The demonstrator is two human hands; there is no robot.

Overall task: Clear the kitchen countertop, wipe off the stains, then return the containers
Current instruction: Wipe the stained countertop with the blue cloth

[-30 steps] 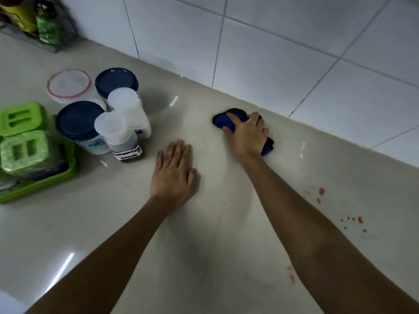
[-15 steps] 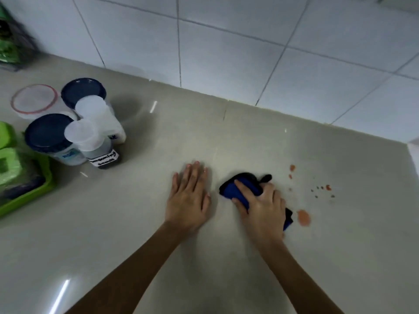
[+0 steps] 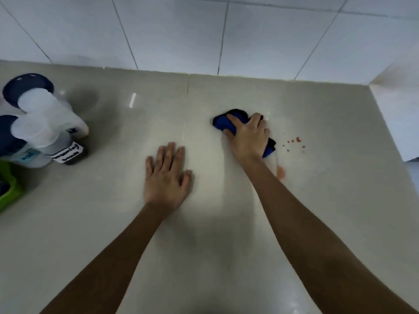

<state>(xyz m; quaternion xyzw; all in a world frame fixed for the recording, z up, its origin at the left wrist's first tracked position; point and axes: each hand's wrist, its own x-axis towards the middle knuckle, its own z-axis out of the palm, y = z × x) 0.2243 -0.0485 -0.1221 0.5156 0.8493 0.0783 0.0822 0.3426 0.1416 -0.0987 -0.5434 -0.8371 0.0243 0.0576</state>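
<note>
Beige countertop point(image 3: 204, 234) met white tiles point(image 3: 170, 30). One right hand point(image 3: 248, 137) gripped one bunched blue cloth point(image 3: 223, 123), fingers curled over it. Left of the cloth, one left hand point(image 3: 166, 175) lay flat, fingers straight. Just right of it lay red specks point(image 3: 294, 142) and one orange smear point(image 3: 280, 171). Far left stood four containers point(image 3: 52, 114).

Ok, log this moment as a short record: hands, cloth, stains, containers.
left hand: flat on the countertop, fingers straight
right hand: grips the blue cloth, pressing it on the countertop
cloth state: bunched, mostly under the right hand
stains: red specks right of the blue cloth; pale orange smear beside the right wrist
containers: clustered at the left edge, lids on, next to a green tray
</note>
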